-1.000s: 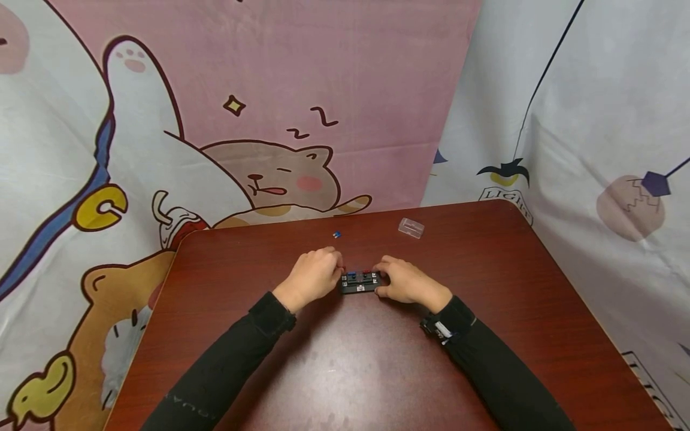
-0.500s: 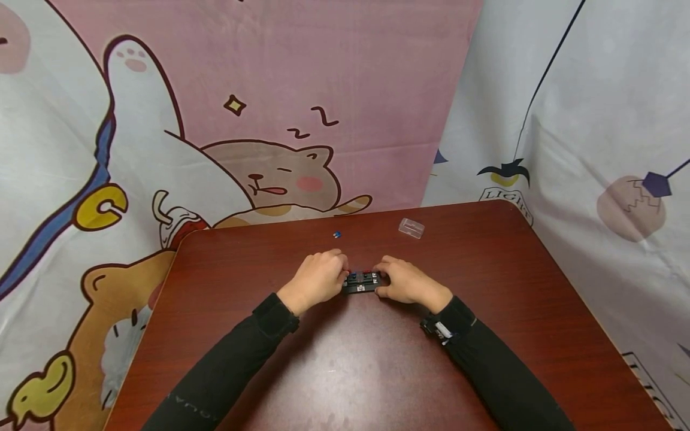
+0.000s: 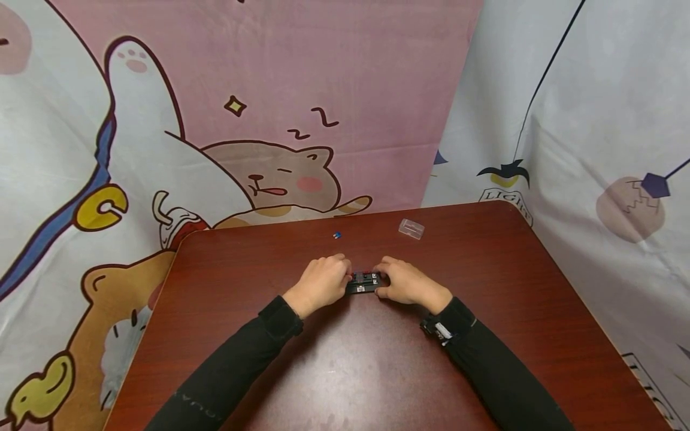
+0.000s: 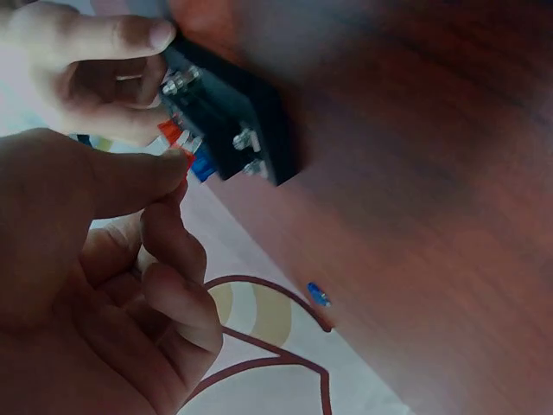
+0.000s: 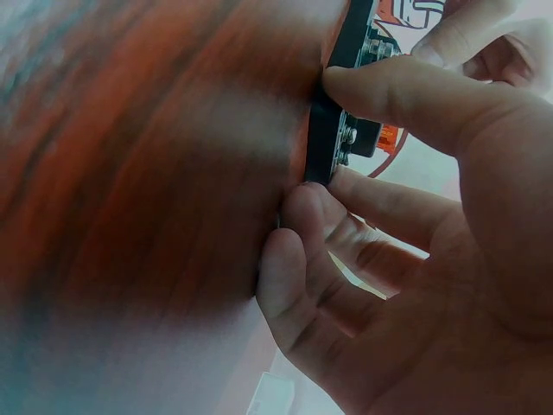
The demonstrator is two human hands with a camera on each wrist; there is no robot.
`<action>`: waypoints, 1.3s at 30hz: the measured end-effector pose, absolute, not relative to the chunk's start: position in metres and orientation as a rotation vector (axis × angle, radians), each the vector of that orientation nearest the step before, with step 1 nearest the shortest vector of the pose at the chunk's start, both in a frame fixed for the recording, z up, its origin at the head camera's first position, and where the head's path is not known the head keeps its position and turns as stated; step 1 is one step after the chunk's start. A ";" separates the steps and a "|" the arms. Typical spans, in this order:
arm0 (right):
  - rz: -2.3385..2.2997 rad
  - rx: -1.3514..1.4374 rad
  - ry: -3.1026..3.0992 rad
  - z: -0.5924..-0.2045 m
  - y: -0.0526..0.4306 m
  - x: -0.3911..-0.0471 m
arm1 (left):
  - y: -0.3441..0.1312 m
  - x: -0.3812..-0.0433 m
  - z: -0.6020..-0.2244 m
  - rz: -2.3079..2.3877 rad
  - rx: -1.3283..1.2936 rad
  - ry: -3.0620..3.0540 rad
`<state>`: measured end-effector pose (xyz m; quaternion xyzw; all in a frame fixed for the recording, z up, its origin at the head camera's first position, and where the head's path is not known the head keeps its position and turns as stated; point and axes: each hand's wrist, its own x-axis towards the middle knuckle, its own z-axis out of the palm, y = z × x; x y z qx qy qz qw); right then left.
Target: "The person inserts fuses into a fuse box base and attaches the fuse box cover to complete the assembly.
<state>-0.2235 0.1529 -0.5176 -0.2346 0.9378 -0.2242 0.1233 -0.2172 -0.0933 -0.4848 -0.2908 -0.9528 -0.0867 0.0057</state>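
Note:
A black fuse block point(image 3: 363, 288) with metal screw terminals lies on the table between the two hands. The right hand point(image 3: 406, 284) grips its right end, thumb on the near side and fingers at the far side. Over the block's left part, the left hand point(image 3: 323, 279) pinches a small red blade fuse point(image 4: 187, 159) between thumb and index finger. An orange-red fuse point(image 4: 169, 131) and a blue fuse point(image 4: 202, 167) show beside that pinch in the left wrist view. The left fingers hide where the pinched fuse meets the block.
Toward the back of the brown table point(image 3: 458, 251) lies a small blue fuse-like piece point(image 3: 337, 235). A clear plastic cover point(image 3: 411, 228) rests to its right. Printed cloth point(image 3: 345, 90) hangs behind the table.
The left hand has slid to the right along the fuse block and now covers more of its left part. The right hand has kept its place.

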 end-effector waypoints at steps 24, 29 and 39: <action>-0.648 -0.663 2.725 -0.517 0.152 -0.223 | -0.088 -0.218 -0.483 -0.227 -1.004 -2.894; -0.653 -0.664 2.729 -0.515 0.152 -0.223 | -0.085 -0.217 -0.482 -0.246 -0.974 -2.902; -0.640 -0.681 2.742 -0.517 0.152 -0.222 | -0.077 -0.217 -0.480 -0.128 -0.982 -2.898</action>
